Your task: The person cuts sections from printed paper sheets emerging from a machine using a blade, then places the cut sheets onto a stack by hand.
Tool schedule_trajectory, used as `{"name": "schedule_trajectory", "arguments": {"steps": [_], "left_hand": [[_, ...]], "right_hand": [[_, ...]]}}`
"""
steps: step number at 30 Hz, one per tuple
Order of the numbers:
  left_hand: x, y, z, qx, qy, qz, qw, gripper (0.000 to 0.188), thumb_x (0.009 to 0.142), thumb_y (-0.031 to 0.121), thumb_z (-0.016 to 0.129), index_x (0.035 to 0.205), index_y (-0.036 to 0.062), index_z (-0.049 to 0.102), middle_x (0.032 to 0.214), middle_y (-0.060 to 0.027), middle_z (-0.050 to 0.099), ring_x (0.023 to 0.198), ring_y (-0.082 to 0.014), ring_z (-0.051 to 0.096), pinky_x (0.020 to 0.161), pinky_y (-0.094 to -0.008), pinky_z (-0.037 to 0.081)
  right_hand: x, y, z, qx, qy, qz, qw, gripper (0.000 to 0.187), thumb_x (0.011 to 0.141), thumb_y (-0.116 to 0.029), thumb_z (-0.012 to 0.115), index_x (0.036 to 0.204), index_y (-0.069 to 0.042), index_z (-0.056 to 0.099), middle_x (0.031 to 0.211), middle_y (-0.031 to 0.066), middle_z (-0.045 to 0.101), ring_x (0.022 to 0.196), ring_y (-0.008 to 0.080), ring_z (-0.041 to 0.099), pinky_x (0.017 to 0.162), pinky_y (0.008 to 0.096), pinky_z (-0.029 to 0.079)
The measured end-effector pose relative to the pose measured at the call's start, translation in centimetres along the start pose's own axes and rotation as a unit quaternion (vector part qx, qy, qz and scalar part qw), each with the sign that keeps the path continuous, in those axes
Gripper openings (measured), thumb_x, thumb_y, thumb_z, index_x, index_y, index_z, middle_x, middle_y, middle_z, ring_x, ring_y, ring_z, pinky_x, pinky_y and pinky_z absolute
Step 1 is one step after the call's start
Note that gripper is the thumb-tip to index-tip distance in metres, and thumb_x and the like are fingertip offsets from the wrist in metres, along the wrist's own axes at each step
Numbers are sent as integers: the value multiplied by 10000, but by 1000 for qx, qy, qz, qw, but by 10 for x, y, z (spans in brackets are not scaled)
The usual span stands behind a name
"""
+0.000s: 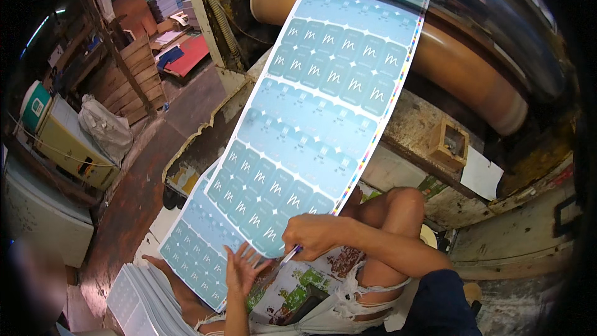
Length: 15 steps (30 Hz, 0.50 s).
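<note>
A long printed sheet (292,118) in pale blue and teal hangs from the rollers at the top down toward my lap. My right hand (314,236) is closed at its lower right edge, around a slim tool (291,255) with a white and purple part showing; I cannot tell its exact kind. Just left of it, my left hand (244,267) has its fingers spread and holds nothing, close to the sheet's lower edge. A second printed sheet (196,252) lies partly beneath the long one, over my leg.
A thick stack of printed sheets (140,302) stands at the lower left. Brown rollers (466,74) cross the upper right, and a small wooden box (448,143) sits on the ledge below them. A whitish sack (104,123) leans beside a yellowish cabinet (74,143) at the left.
</note>
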State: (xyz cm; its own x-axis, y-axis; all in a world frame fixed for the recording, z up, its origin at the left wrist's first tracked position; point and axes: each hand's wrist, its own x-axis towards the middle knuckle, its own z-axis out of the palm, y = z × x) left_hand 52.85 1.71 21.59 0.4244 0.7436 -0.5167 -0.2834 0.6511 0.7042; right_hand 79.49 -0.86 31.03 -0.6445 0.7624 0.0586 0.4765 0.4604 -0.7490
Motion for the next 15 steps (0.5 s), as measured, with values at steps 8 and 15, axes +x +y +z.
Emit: {"name": "schedule_trajectory", "arguments": {"steps": [8,15], "left_hand": [[23,-16,57,41,50,109,992,312,895,58,661,1170,-45,555,1070,-99,649,923,-193,643,827,-352,546],[8,-28,38,25,81,128,988,466,875,57,683,1274,-12,453,1139,-115,599,993,-208,610,857,-343,517]], "right_hand": [[-22,20,-16,-13,-2,-1,1000,333,887,-324,645,1033,-27,676,747,128,653,632,310,612,630,394,500],[-85,28,-141,275,200,206,917,322,964,-271,569,1210,-68,615,782,54,661,597,80,593,530,236,512]]}}
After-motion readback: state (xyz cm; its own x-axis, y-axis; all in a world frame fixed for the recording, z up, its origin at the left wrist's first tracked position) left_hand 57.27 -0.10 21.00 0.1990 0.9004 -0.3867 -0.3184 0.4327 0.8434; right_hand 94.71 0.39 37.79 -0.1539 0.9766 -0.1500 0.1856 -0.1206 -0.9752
